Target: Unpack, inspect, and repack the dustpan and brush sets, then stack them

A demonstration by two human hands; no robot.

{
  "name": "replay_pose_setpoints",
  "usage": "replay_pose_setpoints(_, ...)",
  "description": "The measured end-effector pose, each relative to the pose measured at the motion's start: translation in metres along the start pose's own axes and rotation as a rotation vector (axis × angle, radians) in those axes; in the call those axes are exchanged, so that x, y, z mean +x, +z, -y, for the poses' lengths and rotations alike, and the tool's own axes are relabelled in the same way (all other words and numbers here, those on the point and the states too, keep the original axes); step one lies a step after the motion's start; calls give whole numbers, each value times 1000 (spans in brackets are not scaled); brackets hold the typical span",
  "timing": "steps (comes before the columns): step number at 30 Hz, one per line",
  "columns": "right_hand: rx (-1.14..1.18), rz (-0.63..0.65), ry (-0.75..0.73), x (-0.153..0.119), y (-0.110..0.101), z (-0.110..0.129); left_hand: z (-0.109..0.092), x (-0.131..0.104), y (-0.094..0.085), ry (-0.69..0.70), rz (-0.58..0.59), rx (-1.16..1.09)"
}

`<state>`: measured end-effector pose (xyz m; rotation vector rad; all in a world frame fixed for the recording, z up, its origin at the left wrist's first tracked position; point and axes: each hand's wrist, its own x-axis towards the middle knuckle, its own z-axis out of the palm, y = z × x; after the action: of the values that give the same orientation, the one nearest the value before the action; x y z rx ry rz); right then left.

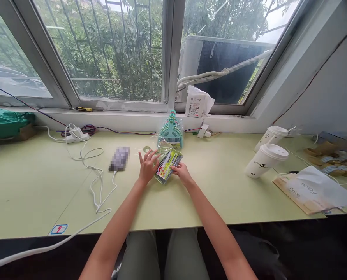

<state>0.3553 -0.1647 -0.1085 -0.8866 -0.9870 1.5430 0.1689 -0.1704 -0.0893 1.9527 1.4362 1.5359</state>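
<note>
Your forearms (125, 217), nearest the camera, reach in over your olive-grey trousers (186, 251) and the front edge of the desk (220, 202). Your right hand (183, 174) is closed on the lower right edge of a green dustpan pack (168, 168), the thumb lying on its printed label. Your left hand (148, 166) has its fingers spread at the upper left side of the pack, against the clear film; whether it grips cannot be told from this view. The pack is tilted at the middle of the desk, label upward, directly before you. Just beyond it, near the window sill (132, 123), is a stack of teal packs (171, 128) of similar form. To your left you have a blurred-out device (120, 157) with a white cable (99, 186), a power strip (74, 137) and a green plastic bag (6, 122). To your right are two lidded paper cups (265, 164) and, beside them, a paper bag (302, 192). On the sill you have a yellow cutter (84, 109) and a tissue pack (195, 104)
</note>
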Motion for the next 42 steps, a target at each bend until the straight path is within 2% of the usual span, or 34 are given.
replay_pose_setpoints(3,51,-18,-56,-2,4,1,-2,2,-2,-210,-348,-8)
replay_pose_setpoints(4,69,-27,-68,-2,4,1,1,4,-3,-290,-439,-70)
replay_pose_setpoints(5,86,-31,-73,-2,5,1,5,7,-4,-363,-460,-180)
replay_pose_setpoints(6,98,-31,-74,-1,6,1,9,9,-5,-425,-399,-331)
replay_pose_setpoints(9,107,-20,-78,0,7,-2,15,12,3,-547,10,-791)
replay_pose_setpoints(10,108,-37,-90,1,7,-3,14,11,9,-576,104,-884)
replay_pose_setpoints(14,139,-220,-174,4,7,-9,3,-1,33,-674,202,-1010)
replay_pose_setpoints(16,145,-271,-185,6,5,-11,0,-5,39,-691,269,-1020)
replay_pose_setpoints(18,140,-272,-178,7,5,-11,-2,-6,40,-685,287,-1008)
replay_pose_setpoints(22,137,-264,-186,5,8,-10,-3,-5,35,-684,231,-991)
replay_pose_setpoints(26,186,-269,-217,3,11,-9,-8,-8,34,-576,282,-959)
replay_pose_setpoints(28,203,-264,-210,2,12,-9,-7,-10,36,-521,229,-889)
replay_pose_setpoints(32,213,-216,-169,0,16,-8,0,-11,38,-514,16,-804)
replay_pose_setpoints(35,201,-186,-156,-2,19,-6,4,-9,37,-513,-23,-803)
replay_pose_setpoints(38,198,-204,-157,-3,17,-3,3,-9,34,-513,78,-820)
replay_pose_setpoints(42,215,-244,-197,-1,11,1,-5,-12,33,-548,350,-935)
